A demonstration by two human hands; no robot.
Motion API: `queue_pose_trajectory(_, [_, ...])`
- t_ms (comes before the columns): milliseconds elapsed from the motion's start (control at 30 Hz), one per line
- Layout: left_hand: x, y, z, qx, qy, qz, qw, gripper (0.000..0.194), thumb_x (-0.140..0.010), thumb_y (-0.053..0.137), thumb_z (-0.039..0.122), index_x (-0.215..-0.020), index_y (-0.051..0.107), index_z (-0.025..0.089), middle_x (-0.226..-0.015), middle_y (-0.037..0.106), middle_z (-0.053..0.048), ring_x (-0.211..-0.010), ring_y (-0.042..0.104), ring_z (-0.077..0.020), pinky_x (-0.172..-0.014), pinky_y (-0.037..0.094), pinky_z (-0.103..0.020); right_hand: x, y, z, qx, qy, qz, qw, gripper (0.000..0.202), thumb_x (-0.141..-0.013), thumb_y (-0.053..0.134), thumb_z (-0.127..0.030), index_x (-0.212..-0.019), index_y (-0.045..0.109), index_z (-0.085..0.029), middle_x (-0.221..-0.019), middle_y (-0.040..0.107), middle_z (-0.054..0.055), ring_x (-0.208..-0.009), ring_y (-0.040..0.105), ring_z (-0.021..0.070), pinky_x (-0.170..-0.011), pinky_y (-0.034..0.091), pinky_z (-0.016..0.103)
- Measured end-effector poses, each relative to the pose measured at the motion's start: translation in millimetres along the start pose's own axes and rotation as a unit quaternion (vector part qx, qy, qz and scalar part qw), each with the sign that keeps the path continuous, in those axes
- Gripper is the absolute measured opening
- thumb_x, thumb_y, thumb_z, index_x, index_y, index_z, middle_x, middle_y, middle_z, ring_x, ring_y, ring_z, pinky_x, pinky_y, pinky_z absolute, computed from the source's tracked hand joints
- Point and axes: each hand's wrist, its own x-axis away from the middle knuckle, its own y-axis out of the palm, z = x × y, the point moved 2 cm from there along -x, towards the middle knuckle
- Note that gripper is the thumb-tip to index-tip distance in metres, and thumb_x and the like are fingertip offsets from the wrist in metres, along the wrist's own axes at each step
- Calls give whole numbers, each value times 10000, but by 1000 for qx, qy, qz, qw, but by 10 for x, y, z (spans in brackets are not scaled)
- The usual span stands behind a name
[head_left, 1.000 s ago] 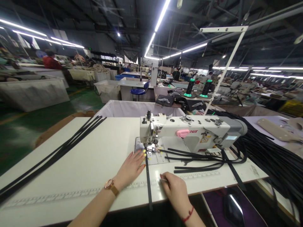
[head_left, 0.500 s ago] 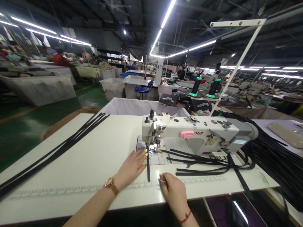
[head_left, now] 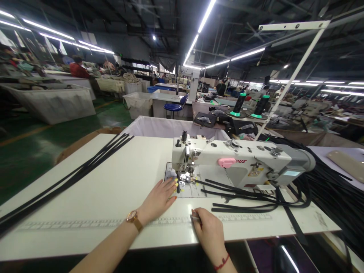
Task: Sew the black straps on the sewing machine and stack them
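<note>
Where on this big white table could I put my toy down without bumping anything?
Bare tabletop lies between the long black straps on the left and the left hand. It is crowded right of the sewing machine, where loose black strips pile up, and near the right hand.

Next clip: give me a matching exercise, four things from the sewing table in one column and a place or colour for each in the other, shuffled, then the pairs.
Things:
1. left hand
2. right hand
3. long black straps
4. thread cones

Places or colours:
A. lying diagonally across the left side of the white table
B. flat on the table by the needle of the sewing machine
C. black with green bases, standing behind the machine
D. at the table's near edge, pinching a small thin tool

Pairs: 1-B, 2-D, 3-A, 4-C
</note>
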Motion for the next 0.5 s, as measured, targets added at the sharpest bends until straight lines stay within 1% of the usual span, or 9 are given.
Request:
queue_pose_trajectory(200, [-12,-12,-2,2,-4,-3,1000,465,-973,399,399,-1404,432,229,-1488,410,-58,-1393,326,-251,-1136,282,-509,-15,-7,-15,3,-2,0,1000,197,-933,429,-245,-864,613,-234,-755,690,2,-713,650,172,-619,333,269])
queue_pose_trajectory(500, [-48,-10,-32,10,0,-2,1000,455,-956,442,405,-1382,460,247,-1459,453,-58,-1362,380,-259,-1127,305,-495,-4,11,8,13,-15,14,1000,197,-925,432,-222,-858,617,-235,-738,689,-3,-691,642,168,-612,318,277])
